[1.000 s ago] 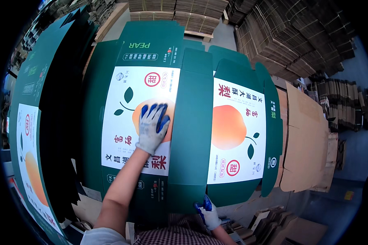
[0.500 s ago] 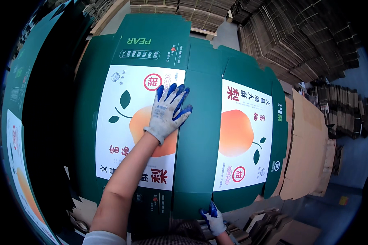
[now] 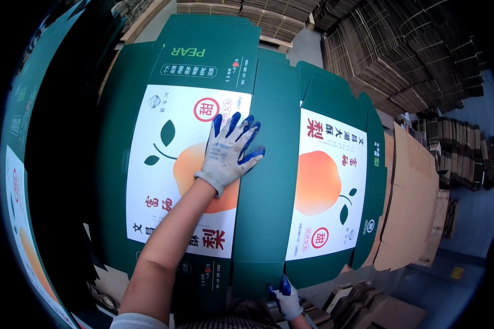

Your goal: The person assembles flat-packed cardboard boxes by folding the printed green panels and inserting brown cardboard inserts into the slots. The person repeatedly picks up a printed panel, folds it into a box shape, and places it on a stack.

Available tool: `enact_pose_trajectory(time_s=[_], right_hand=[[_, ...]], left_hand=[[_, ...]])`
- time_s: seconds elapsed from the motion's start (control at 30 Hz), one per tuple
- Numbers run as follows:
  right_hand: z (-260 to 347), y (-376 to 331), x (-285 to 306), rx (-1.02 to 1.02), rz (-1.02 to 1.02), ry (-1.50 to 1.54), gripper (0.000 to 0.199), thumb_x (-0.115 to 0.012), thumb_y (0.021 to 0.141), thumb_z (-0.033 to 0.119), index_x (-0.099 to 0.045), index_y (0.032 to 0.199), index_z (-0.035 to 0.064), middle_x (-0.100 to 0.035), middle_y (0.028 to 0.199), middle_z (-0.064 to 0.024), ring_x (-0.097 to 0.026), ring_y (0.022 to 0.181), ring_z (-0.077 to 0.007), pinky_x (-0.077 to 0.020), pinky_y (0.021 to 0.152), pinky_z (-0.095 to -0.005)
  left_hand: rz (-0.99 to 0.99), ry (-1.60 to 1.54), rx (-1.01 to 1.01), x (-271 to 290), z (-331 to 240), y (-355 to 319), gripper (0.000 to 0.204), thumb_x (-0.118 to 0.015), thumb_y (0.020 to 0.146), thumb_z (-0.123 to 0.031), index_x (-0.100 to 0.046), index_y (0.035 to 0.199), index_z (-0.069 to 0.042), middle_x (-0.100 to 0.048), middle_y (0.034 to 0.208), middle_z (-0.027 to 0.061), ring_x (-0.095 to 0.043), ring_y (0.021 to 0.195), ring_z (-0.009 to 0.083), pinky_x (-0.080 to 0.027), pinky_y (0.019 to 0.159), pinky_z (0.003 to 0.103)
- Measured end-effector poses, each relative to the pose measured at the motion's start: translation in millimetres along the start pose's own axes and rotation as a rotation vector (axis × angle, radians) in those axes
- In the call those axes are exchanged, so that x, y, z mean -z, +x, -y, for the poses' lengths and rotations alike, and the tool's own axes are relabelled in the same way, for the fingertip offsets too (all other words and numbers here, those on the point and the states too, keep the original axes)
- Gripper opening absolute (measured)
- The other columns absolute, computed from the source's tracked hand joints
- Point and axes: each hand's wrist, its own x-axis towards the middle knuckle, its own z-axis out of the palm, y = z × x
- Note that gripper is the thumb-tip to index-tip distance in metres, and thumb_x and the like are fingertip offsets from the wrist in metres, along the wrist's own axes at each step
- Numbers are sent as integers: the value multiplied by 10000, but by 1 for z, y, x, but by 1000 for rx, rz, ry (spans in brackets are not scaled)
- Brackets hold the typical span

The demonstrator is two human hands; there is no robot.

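Left hand (image 3: pixel 230 151) presses flat on unfolded green carton (image 3: pixel 269 186); right hand (image 3: pixel 285 296) grips its edge.

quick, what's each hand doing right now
Left hand: open, fingers spread, pressed flat on the green carton.
Right hand: gripping the carton's near edge, fingers curled on it.

Bright even daylight, sharp centre, soft shadows, heavy fisheye bending, black vignette at rim, no glare.
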Motion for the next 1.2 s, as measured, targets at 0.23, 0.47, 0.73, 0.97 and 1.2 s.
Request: enact_pose_trajectory(time_s=[0.23,0.47,0.73,0.97,1.2], right_hand=[[0,0,1,-15,-16,-109,502,-527,774,-2,-370,1247,-62,-501,1166,-106,-468,1059,-157,-345,929,-280],[3,-6,-5,-15,-32,-48,508,-535,782,16,-363,1254,-63,-489,1184,-105,-457,1074,-155,-345,930,-282],[-19,-19,-5,-13,-61,-106,499,-502,767,-25,-368,1246,-58,-493,1169,-116,-462,1080,-178,-350,933,-294],[-27,-23,-10,-13,-60,-178,545,-476,761,-27,-325,1284,-40,-450,1223,-96,-434,1119,-172,-333,958,-300],[-30,-19,-15,-9,-95,-204,516,-452,768,-63,-343,1272,-37,-459,1212,-106,-448,1107,-180,-341,951,-300]], left_hand=[[57,68,27,2,-5,1,558,-521,777,-438,-451,1240,-135,-383,1316,67,-232,1271,270,-106,1060,433],[58,103,65,-3,-5,-2,538,-523,781,-436,-467,1224,-137,-404,1298,68,-249,1264,261,-115,1056,440],[-87,46,17,-13,0,-18,485,-532,775,-397,-493,1196,-159,-425,1283,38,-308,1233,240,-134,1050,440],[-3,180,57,-19,1,-36,478,-457,821,-462,-468,1230,-215,-403,1307,16,-275,1261,190,-105,1062,431],[135,280,112,-21,-7,-37,501,-373,853,-487,-378,1293,-247,-353,1349,-14,-217,1293,173,-72,1061,455]])
